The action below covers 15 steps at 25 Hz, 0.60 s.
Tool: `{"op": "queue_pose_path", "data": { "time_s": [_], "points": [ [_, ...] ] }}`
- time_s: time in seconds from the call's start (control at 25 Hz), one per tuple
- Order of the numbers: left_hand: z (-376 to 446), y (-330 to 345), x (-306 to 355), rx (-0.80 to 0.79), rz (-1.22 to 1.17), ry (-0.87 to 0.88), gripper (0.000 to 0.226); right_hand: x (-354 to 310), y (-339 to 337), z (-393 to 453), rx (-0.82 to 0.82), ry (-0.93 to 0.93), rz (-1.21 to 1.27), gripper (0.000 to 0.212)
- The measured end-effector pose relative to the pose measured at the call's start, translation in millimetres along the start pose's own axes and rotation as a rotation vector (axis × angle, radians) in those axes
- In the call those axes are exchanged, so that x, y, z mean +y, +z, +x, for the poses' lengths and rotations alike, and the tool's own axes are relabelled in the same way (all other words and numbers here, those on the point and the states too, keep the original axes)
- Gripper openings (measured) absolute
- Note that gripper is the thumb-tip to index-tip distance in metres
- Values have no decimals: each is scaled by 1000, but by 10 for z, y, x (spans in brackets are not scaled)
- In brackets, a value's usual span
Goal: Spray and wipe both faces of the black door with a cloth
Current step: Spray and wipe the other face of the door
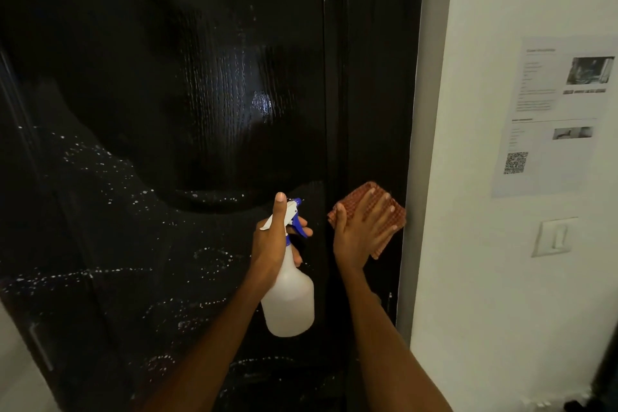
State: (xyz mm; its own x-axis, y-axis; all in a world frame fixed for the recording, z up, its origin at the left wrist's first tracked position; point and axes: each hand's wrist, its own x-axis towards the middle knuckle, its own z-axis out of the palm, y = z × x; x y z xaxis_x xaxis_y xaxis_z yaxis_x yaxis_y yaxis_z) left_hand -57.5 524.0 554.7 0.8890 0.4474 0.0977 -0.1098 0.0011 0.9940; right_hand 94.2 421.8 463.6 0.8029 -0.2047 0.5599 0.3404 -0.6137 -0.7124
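The glossy black door (187, 84) fills the left and middle of the view; white spray droplets speckle its lower left part. My left hand (272, 241) grips the neck of a white spray bottle (289, 298) with a blue and white trigger head, fingers curled round the trigger, thumb pointing up. The bottle hangs in front of the door's lower middle. My right hand (363, 231) presses a folded reddish-brown checked cloth (394, 221) flat against the door's right strip, fingers straight and spread, close to the grey frame.
A grey door frame (421, 144) borders the door on the right. Beyond it is a white wall (485, 311) with a printed paper notice (548, 117) and a light switch (555, 237). A metal handle (41, 346) shows at the lower left.
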Motion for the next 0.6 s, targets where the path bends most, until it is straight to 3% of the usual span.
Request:
{"op": "queue_pose_path", "data": {
  "time_s": [0.12, 0.24, 0.44, 0.6],
  "points": [
    [-34, 33, -162, 27, 8, -35, 76, 716, 300, -617, -164, 141, -31, 90],
    [-125, 90, -323, 25, 11, -62, 75, 945, 386, -823, -248, 156, -5, 92],
    [-141, 50, -388, 52, 7, -75, 77, 143, 154, -449, -87, 217, 73, 82],
    [-16, -95, -281, 95, 10, -24, 75, -570, -202, 438, 93, -102, -5, 75]
  ]
}}
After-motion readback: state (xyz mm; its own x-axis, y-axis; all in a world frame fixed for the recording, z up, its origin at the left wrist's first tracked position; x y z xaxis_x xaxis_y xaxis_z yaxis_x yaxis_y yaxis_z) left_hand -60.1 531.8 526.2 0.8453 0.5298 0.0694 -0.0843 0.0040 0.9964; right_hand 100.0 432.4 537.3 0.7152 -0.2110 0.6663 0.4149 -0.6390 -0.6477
